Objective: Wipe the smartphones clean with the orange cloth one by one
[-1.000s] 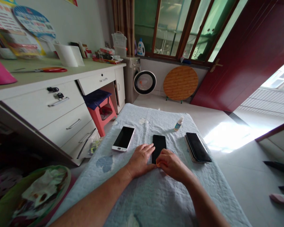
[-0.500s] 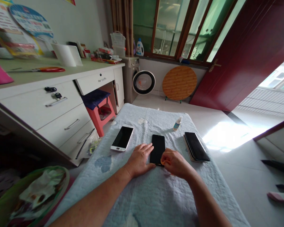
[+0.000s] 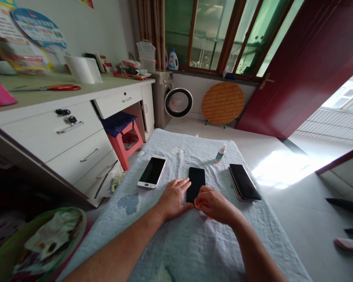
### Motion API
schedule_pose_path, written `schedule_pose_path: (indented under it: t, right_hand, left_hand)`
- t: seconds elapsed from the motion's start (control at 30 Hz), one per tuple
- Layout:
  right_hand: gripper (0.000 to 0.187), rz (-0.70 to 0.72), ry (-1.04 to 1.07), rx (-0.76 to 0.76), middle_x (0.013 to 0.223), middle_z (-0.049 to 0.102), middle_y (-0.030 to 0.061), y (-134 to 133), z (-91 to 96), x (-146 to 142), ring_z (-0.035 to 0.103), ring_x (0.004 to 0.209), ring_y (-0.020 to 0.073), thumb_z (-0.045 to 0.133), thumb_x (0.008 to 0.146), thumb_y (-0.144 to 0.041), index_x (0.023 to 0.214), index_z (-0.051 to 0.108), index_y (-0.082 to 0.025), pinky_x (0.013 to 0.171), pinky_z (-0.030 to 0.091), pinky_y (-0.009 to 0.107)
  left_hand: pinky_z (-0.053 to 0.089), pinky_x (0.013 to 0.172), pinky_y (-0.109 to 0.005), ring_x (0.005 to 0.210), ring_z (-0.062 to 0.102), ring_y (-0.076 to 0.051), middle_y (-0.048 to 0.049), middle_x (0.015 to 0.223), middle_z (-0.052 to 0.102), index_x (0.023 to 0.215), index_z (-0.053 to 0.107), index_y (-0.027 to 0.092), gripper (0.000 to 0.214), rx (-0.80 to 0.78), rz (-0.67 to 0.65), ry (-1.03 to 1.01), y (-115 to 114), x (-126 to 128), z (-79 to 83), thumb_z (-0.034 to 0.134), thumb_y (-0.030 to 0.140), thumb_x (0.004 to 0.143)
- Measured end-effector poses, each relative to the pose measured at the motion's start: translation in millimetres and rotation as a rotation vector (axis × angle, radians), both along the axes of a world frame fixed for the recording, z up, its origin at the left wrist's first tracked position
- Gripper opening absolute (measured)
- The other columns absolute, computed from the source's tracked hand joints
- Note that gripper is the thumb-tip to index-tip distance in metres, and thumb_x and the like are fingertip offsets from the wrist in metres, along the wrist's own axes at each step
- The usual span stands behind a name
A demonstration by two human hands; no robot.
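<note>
A black smartphone [image 3: 196,180] lies screen up on the cloth-covered table. My left hand [image 3: 173,197] rests flat at its left edge, fingers stretched out and touching the side, the thumb by the lower corner. Closed around an orange cloth [image 3: 197,203], my right hand [image 3: 213,201] presses at the phone's lower end and hides its bottom right part. To the left lies a white phone [image 3: 152,172] with a dark screen. A small spray bottle [image 3: 220,153] stands beyond, on the right. Further right, a black phone [image 3: 244,183] sits on top of another flat device.
The pale blue tablecloth [image 3: 182,149] covers the table. At left stand a white desk [image 3: 61,137], a pink stool [image 3: 125,143] and a green bin [image 3: 76,219] with waste. A washing machine [image 3: 161,98] has its door open; a round wooden board [image 3: 222,102] leans by the wall.
My right hand has slid a little left along the phone's lower end with the orange cloth. The left hand and the phone have stayed in place.
</note>
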State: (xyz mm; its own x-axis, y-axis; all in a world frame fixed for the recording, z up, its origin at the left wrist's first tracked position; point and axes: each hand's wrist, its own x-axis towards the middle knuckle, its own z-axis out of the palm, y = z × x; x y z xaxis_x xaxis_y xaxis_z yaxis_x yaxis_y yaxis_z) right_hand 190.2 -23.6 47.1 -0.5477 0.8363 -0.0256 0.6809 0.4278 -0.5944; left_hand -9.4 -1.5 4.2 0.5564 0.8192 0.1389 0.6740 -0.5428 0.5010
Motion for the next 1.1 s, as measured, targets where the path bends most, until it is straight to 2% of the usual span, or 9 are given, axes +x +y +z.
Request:
schedule_pose_path:
  t: [0.1,0.2,0.33,0.5,0.7,0.8,0.9,1.0,1.1]
  right_hand:
    - [0.026,-0.036,-0.018,-0.070,0.080,0.059,0.0012,-0.5,3.8,11.8,0.055,0.072,0.0109,0.049,0.066,-0.002,0.073,0.067,-0.019,0.066,0.041,0.021]
    - [0.024,-0.112,-0.015,-0.055,0.080,0.060,0.0011,2.9,0.4,19.4,0.055,0.068,0.0103,0.049,0.066,-0.003,0.074,0.066,-0.018,0.065,0.041,0.021]
    - [0.022,-0.242,0.009,0.069,0.082,0.060,0.0023,12.7,-11.9,21.2,0.057,0.073,0.0120,0.051,0.071,-0.006,0.079,0.068,-0.018,0.070,0.042,0.022]
    - [0.019,-0.413,0.049,0.214,0.084,0.060,0.0026,28.8,-31.0,19.1,0.058,0.077,0.0135,0.050,0.081,-0.016,0.087,0.068,-0.019,0.074,0.043,0.024]
    - [0.028,-0.625,0.080,0.339,0.085,0.061,0.0055,44.3,-42.7,18.4,0.057,0.078,0.0163,0.043,0.091,-0.031,0.093,0.068,-0.018,0.073,0.042,0.025]
    - [0.029,-0.622,0.062,0.356,0.099,0.059,0.0087,47.9,-46.5,18.3,0.056,0.088,0.0179,0.041,0.091,-0.026,0.101,0.066,-0.017,0.080,0.042,0.028]
    - [0.026,-0.600,-0.048,0.366,0.109,0.056,0.0098,49.3,-51.4,17.0,0.053,0.095,0.0199,0.046,0.087,-0.021,0.106,0.064,-0.019,0.088,0.040,0.033]
    - [0.026,-0.578,-0.090,0.373,0.104,0.060,0.0084,49.5,-52.9,15.9,0.053,0.093,0.0197,0.045,0.088,-0.019,0.105,0.064,-0.021,0.089,0.039,0.035]
    - [0.027,-0.527,0.009,0.341,0.098,0.064,0.0076,49.3,-49.5,16.1,0.056,0.091,0.0182,0.041,0.089,-0.018,0.098,0.066,-0.019,0.086,0.040,0.031]
  left_hand:
    - [0.030,0.109,-0.046,0.130,0.039,-0.030,-0.0091,0.144,0.043,0.134,0.047,0.021,0.071,-0.008,0.008,0.002,-0.5,0.7,2.8,0.070,0.047,0.072]
    - [0.029,0.109,-0.046,0.130,0.039,-0.031,-0.0095,0.144,0.043,0.134,0.047,0.021,0.070,-0.009,0.005,-0.001,-0.6,0.8,3.6,0.069,0.048,0.072]
    - [0.029,0.110,-0.046,0.131,0.038,-0.031,-0.0104,0.145,0.042,0.134,0.047,0.019,0.072,0.000,-0.005,-0.004,-0.1,0.4,1.0,0.068,0.052,0.074]
    - [0.029,0.110,-0.047,0.130,0.038,-0.031,-0.0091,0.145,0.042,0.134,0.047,0.021,0.070,0.005,-0.003,-0.002,-0.4,0.8,1.8,0.069,0.047,0.072]
    - [0.029,0.110,-0.046,0.130,0.039,-0.030,-0.0093,0.144,0.043,0.135,0.046,0.020,0.071,0.018,-0.003,-0.006,-0.7,0.7,2.1,0.069,0.047,0.073]
    - [0.029,0.110,-0.046,0.130,0.038,-0.030,-0.0092,0.145,0.042,0.135,0.046,0.020,0.071,0.028,-0.006,0.002,-0.5,0.9,0.5,0.069,0.047,0.073]
    - [0.029,0.110,-0.045,0.130,0.038,-0.029,-0.0093,0.145,0.042,0.135,0.046,0.019,0.070,0.031,-0.007,0.014,-0.9,1.3,1.1,0.068,0.045,0.074]
    - [0.029,0.110,-0.045,0.130,0.039,-0.029,-0.0095,0.144,0.043,0.134,0.046,0.019,0.070,0.027,-0.009,0.023,-1.5,1.3,3.1,0.069,0.045,0.073]
    - [0.029,0.110,-0.044,0.130,0.039,-0.029,-0.0100,0.144,0.043,0.134,0.047,0.018,0.070,0.029,-0.009,0.018,-1.5,1.0,4.0,0.069,0.045,0.074]
